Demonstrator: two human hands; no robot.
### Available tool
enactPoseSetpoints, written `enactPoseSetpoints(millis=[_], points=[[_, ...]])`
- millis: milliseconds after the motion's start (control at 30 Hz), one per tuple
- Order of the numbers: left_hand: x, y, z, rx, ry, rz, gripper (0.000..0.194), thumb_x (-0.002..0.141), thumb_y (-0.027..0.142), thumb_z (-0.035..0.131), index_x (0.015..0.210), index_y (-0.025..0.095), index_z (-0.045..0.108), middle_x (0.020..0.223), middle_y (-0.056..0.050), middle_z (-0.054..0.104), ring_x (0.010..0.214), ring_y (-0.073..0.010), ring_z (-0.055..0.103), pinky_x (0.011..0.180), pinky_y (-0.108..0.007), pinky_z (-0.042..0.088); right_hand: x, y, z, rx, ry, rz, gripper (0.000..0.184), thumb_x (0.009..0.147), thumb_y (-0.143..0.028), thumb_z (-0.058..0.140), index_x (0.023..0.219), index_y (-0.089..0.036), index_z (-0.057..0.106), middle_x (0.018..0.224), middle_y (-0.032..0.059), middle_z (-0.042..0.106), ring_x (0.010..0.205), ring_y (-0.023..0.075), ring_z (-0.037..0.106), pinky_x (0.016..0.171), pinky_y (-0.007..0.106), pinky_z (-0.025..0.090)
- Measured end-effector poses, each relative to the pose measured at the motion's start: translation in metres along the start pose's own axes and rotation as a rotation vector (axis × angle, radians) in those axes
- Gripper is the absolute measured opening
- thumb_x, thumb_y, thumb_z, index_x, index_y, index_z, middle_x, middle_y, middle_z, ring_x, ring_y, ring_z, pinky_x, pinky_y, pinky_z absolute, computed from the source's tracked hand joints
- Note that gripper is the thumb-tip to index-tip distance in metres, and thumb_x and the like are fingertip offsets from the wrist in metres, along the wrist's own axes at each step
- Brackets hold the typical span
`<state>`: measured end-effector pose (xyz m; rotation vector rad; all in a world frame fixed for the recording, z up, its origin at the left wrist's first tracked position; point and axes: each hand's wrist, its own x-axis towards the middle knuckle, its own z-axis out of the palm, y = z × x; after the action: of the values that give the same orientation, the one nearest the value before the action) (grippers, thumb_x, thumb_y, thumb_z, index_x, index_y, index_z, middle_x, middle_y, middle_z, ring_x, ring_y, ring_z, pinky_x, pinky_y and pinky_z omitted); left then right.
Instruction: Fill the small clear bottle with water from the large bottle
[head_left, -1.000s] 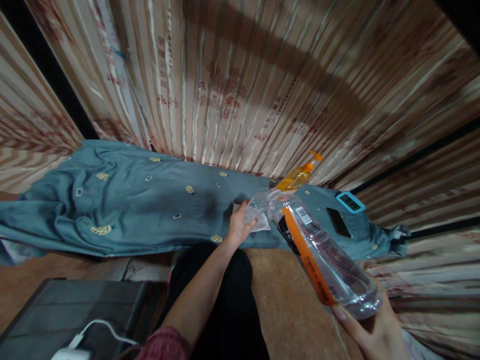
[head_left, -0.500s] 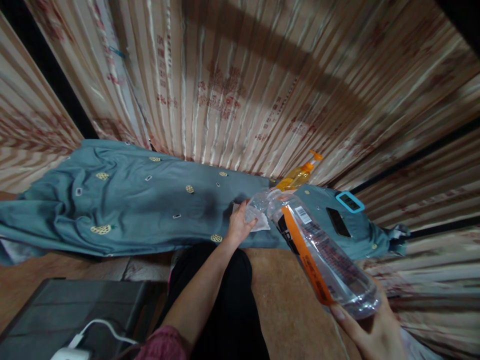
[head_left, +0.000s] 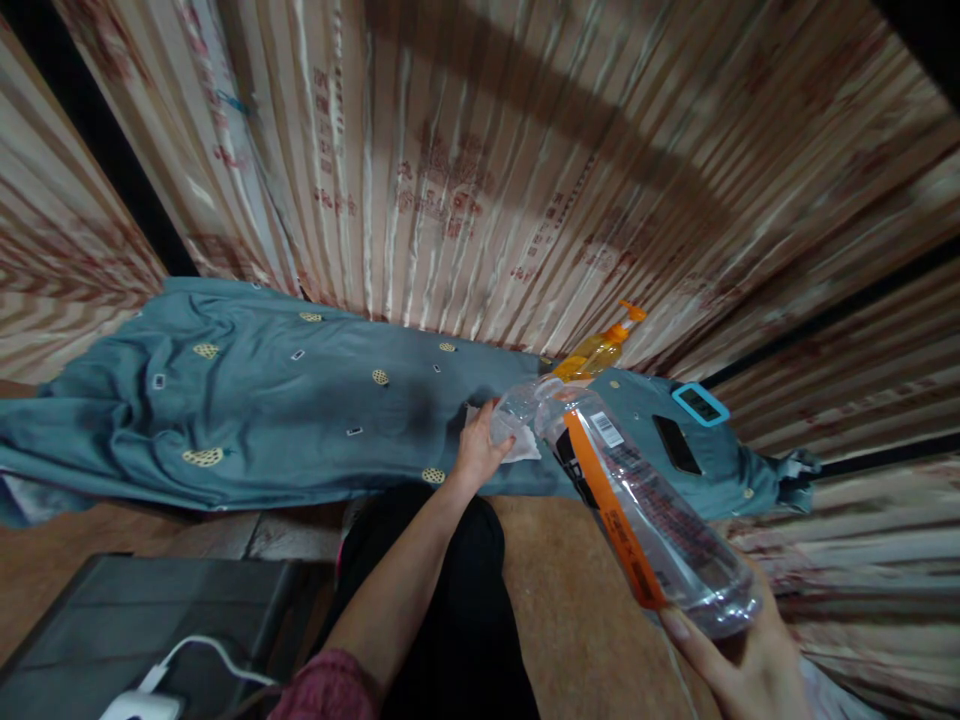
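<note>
One clear plastic bottle (head_left: pixel 652 515), orange-and-black labelled, slants over the grey-green cloth-covered worktop (head_left: pixel 300 430); right hand (head_left: pixel 757 655) clasps its base; left hand (head_left: pixel 478 450), fingers curled, holds one transparent plastic container (head_left: pixel 514 410) by the bottle's neck

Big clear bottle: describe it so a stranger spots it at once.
Start at the blue-green cloth stretched across the view. In the lower right, the right hand grips the clear bottle near its base, neck end toward the left hand. Unlike the yellow pump bottle beyond, it carries an orange stripe and barcode.
</note>
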<state>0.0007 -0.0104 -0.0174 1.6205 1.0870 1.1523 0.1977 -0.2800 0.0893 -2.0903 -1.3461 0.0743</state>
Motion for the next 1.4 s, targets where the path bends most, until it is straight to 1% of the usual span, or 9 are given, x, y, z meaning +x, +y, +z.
enactPoseSetpoints(millis=[133, 233, 333, 533, 700, 867, 1067, 1300, 1400], points=[[0.0, -0.001, 0.001, 0.006, 0.003, 0.009, 0.063, 0.07, 0.013, 0.078, 0.13, 0.021, 0.06, 0.123, -0.009, 0.075, 0.115, -0.0286, 0.072, 0.104, -0.043, 0.056, 0.001, -0.005, -0.001, -0.008, -0.001, 0.001, 0.082, 0.075, -0.063, 0.074, 0.137, -0.016, 0.051, 0.121, 0.0141, 0.071, 0.112, 0.0338, 0.071, 0.096, 0.043, 0.058], [-0.001, -0.001, 0.001, -0.003, 0.012, 0.021, 0.063, 0.07, 0.012, 0.078, 0.129, 0.023, 0.06, 0.121, -0.007, 0.076, 0.115, -0.0274, 0.072, 0.103, -0.041, 0.056, 0.001, -0.009, -0.001, -0.018, 0.001, -0.018, 0.079, 0.075, -0.062, 0.074, 0.136, -0.017, 0.052, 0.12, 0.0133, 0.071, 0.11, 0.0331, 0.072, 0.094, 0.042, 0.059], [-0.001, 0.001, 0.0, -0.02, 0.01, 0.01, 0.061, 0.07, 0.012, 0.078, 0.127, 0.023, 0.061, 0.118, -0.007, 0.077, 0.113, -0.0269, 0.073, 0.102, -0.04, 0.057, 0.001, -0.011, -0.002, -0.023, -0.004, -0.019, 0.078, 0.077, -0.062, 0.073, 0.137, -0.017, 0.051, 0.12, 0.0133, 0.071, 0.112, 0.0331, 0.071, 0.096, 0.043, 0.059], [-0.001, 0.002, 0.0, -0.032, 0.004, -0.012, 0.061, 0.069, 0.012, 0.079, 0.127, 0.022, 0.062, 0.12, -0.008, 0.076, 0.114, -0.0283, 0.072, 0.103, -0.042, 0.056, 0.001, -0.012, -0.002, -0.031, 0.004, -0.018, 0.077, 0.077, -0.063, 0.073, 0.135, -0.017, 0.052, 0.121, 0.0144, 0.07, 0.115, 0.0343, 0.069, 0.099, 0.047, 0.057], [0.0, -0.002, 0.002, -0.014, 0.023, 0.008, 0.063, 0.069, 0.012, 0.079, 0.129, 0.023, 0.062, 0.121, -0.008, 0.076, 0.114, -0.0273, 0.072, 0.103, -0.042, 0.057, 0.003, -0.015, -0.002, -0.01, 0.002, -0.047, 0.073, 0.077, -0.063, 0.073, 0.131, -0.018, 0.053, 0.115, 0.0122, 0.072, 0.107, 0.0319, 0.072, 0.093, 0.042, 0.059], [0.0, -0.002, 0.002, -0.002, 0.015, 0.01, 0.062, 0.069, 0.013, 0.079, 0.128, 0.023, 0.061, 0.118, -0.006, 0.077, 0.112, -0.0272, 0.073, 0.103, -0.042, 0.057, 0.003, -0.017, -0.002, -0.014, 0.006, -0.032, 0.072, 0.076, -0.062, 0.074, 0.13, -0.019, 0.054, 0.111, 0.0102, 0.073, 0.101, 0.0303, 0.073, 0.087, 0.038, 0.06], [-0.001, 0.002, 0.0, -0.003, 0.002, -0.008, 0.061, 0.071, 0.013, 0.078, 0.13, 0.02, 0.061, 0.121, -0.01, 0.075, 0.116, -0.0302, 0.072, 0.104, -0.043, 0.056, 0.002, -0.015, -0.002, -0.023, 0.01, -0.021, 0.076, 0.074, -0.064, 0.075, 0.131, -0.017, 0.054, 0.113, 0.0115, 0.072, 0.104, 0.0321, 0.072, 0.09, 0.04, 0.059], [-0.001, 0.0, 0.001, -0.022, 0.016, 0.005, 0.062, 0.07, 0.015, 0.08, 0.129, 0.022, 0.062, 0.121, -0.009, 0.076, 0.115, -0.0289, 0.072, 0.103, -0.04, 0.056, 0.001, -0.015, -0.003, -0.03, 0.005, -0.032, 0.075, 0.077, -0.063, 0.073, 0.133, -0.017, 0.053, 0.115, 0.012, 0.072, 0.106, 0.0312, 0.072, 0.091, 0.039, 0.059], [-0.001, -0.001, 0.002, -0.029, 0.021, 0.003, 0.062, 0.07, 0.013, 0.08, 0.128, 0.022, 0.062, 0.12, -0.01, 0.076, 0.114, -0.0295, 0.072, 0.102, -0.042, 0.057, 0.002, -0.011, -0.003, -0.054, 0.004, -0.057, 0.075, 0.078, -0.063, 0.072, 0.134, -0.017, 0.053, 0.115, 0.0122, 0.072, 0.106, 0.0311, 0.072, 0.091, 0.039, 0.059]])
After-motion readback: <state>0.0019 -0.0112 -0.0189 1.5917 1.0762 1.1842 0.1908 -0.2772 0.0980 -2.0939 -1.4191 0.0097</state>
